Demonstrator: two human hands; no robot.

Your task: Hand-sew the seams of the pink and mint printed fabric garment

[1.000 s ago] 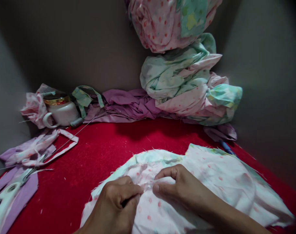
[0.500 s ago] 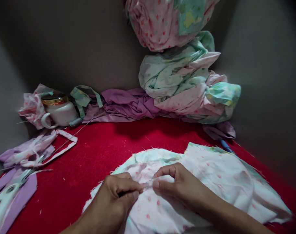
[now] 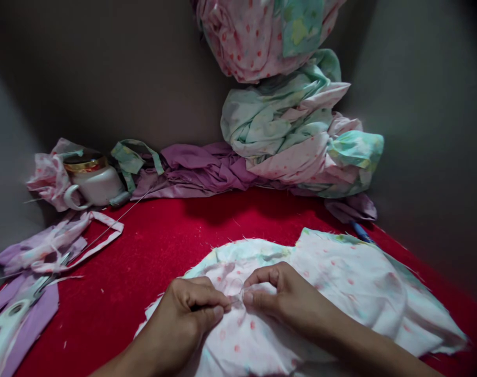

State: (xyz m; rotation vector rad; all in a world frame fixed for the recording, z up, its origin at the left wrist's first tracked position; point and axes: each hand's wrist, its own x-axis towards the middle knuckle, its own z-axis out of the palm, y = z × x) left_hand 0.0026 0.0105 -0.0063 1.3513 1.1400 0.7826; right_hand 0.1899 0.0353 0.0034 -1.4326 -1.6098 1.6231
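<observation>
A pale cloth (image 3: 340, 277) with pink dots and a green layer along its frayed edge lies spread on the red surface (image 3: 152, 246). Near its left part, my left hand (image 3: 191, 314) pinches a small fold of the cloth between thumb and forefinger. Just to the right, my right hand (image 3: 277, 293) has thumb and forefinger pressed together at something thin, too small to make out. A faint loop of thread shows between the two hands. The fingertips are close but apart.
Scissors (image 3: 14, 319) lie on purple scraps at the left. Behind stand a white mug (image 3: 99, 186) with a gold-rimmed lid, purple cloth (image 3: 207, 167) and a tall heap of printed cloth (image 3: 285, 125). A blue pen-like object (image 3: 362, 232) lies at the right.
The whole view has shifted slightly. My right hand's fingertips have moved very slightly; both hands keep their pinches at nearly the same spot on the cloth.
</observation>
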